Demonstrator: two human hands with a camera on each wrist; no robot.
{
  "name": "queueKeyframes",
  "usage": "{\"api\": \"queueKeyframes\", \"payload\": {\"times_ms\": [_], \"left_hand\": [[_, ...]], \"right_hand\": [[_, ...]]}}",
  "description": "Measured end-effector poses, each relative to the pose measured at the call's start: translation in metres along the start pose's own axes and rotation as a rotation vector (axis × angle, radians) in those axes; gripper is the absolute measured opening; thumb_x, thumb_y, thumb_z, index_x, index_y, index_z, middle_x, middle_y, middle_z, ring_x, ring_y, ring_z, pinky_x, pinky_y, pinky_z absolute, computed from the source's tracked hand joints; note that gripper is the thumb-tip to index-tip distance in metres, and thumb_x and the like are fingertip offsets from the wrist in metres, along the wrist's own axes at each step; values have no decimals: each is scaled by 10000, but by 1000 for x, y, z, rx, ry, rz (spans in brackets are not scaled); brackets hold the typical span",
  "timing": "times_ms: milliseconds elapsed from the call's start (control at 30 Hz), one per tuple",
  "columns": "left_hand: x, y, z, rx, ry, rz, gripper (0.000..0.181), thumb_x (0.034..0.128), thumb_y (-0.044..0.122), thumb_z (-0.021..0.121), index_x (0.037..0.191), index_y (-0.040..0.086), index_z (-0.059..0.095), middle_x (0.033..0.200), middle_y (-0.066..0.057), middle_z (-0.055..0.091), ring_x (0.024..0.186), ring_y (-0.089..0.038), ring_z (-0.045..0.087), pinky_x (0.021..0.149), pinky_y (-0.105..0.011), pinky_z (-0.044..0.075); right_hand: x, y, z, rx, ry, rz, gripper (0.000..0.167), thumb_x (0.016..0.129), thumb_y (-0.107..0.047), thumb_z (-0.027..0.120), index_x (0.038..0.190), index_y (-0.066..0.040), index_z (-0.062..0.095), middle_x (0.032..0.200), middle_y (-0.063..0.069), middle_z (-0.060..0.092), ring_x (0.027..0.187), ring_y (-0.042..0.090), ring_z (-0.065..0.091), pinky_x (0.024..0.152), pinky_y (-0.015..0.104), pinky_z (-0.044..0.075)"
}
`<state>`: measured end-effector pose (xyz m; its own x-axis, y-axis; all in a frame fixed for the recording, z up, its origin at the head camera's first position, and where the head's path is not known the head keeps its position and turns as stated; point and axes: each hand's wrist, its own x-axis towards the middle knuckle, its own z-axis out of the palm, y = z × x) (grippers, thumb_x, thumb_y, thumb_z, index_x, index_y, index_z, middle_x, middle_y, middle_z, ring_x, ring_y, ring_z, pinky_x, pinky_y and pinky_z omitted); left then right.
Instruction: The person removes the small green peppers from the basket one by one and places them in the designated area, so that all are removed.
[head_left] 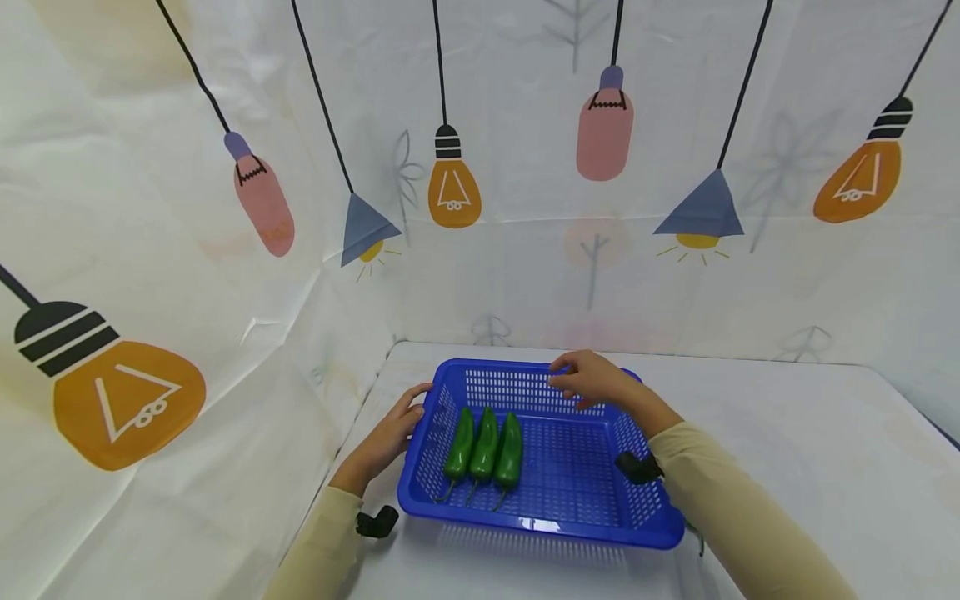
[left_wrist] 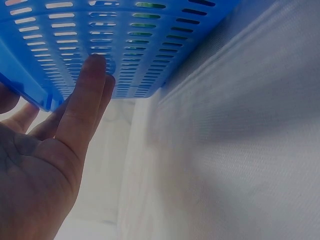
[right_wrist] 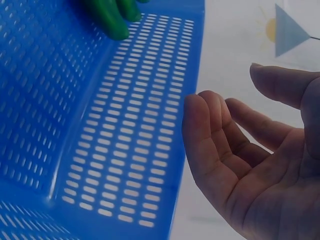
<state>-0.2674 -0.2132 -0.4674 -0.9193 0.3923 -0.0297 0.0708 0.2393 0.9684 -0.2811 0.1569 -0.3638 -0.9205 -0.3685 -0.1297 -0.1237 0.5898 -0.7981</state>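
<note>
Three green chili peppers (head_left: 482,450) lie side by side, stems toward me, in the left part of a blue plastic basket (head_left: 570,467). My left hand (head_left: 392,435) is at the basket's left side. In the left wrist view, that hand's fairly straight fingers (left_wrist: 82,107) touch the slotted wall from outside. My right hand (head_left: 592,379) hovers over the far rim toward the right, fingers loosely bent. Nothing is between its thumb and fingers in the right wrist view, where pepper tips (right_wrist: 112,22) show at the top.
Outside the basket's right front corner, a green stem (head_left: 701,542) shows beside my right sleeve; the rest is hidden. The basket stands on a white table (head_left: 787,442). A white sheet (head_left: 510,283) printed with lamps hangs behind and along the left.
</note>
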Motion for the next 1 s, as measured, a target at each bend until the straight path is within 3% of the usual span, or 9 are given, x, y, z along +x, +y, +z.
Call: {"api": "queueKeyframes", "payload": {"times_ms": [400,567,800,1000], "left_hand": [[0,2,1,-12,0,5,505,1119,343,334,1590,193,229,1339,-192,565,1155,-329,615,965,-505,501],[-1,2,2,-20,3,-3,482,1122,307,326,1586,207,239,1358,-195,560,1167,-338,612,971,-509,498],[-1,3,3,-17,17,-2,474,1123,272,318,1586,205,243,1347,-194,568,1166,-343,612,977,-523,490],[-2,3,3,-13,11,3,480,1123,304,319,1586,205,238,1353,-188,567,1167,-334,611,983,-525,486]], "right_hand": [[11,0,14,12,-31,22,406,998,-139,634,1330,86,568,1122,237,628,962,363,658,755,466,591],[17,5,22,-15,-37,45,418,997,-147,641,1345,72,571,1160,189,645,934,317,665,733,424,593],[20,5,33,32,-64,88,419,998,-138,635,1353,73,565,1149,228,630,1002,391,648,785,479,583],[24,6,43,39,-74,123,402,992,-128,643,1336,68,575,1110,218,637,989,376,647,736,435,589]]}}
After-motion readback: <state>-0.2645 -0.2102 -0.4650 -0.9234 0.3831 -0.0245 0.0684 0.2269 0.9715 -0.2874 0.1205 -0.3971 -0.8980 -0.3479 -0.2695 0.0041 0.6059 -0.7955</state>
